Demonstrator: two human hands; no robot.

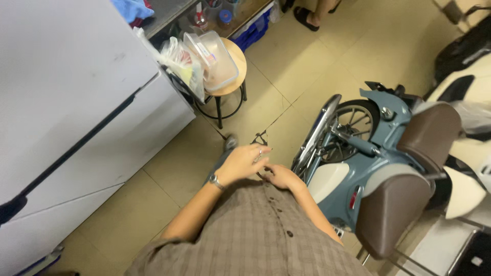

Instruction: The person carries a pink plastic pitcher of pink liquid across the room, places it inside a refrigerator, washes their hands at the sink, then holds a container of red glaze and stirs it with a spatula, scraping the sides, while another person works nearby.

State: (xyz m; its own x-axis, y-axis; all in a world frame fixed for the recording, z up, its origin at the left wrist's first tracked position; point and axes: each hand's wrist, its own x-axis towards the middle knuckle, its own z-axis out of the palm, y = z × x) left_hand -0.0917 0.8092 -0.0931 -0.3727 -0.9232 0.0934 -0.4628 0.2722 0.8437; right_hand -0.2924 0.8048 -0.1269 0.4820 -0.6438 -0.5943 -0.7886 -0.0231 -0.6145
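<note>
My left hand (241, 162), with a wristwatch and a ring, is held in front of my brown checked shirt (261, 230), its fingers bent together. A small dark wiry thing (260, 138) shows just beyond its fingertips; whether the fingers hold it is unclear. My right hand (284, 177) is curled close beside the left, at the shirt's buttoned front edge, and the two hands almost touch. My grey shoe (230, 142) shows on the tiled floor beyond the left hand.
A pale blue scooter (358, 168) with brown seats (394, 204) stands close on my right. A large white appliance (76, 117) fills the left. A round wooden stool (232, 76) with plastic containers is ahead. Another person's sandalled foot (307, 18) is at the top.
</note>
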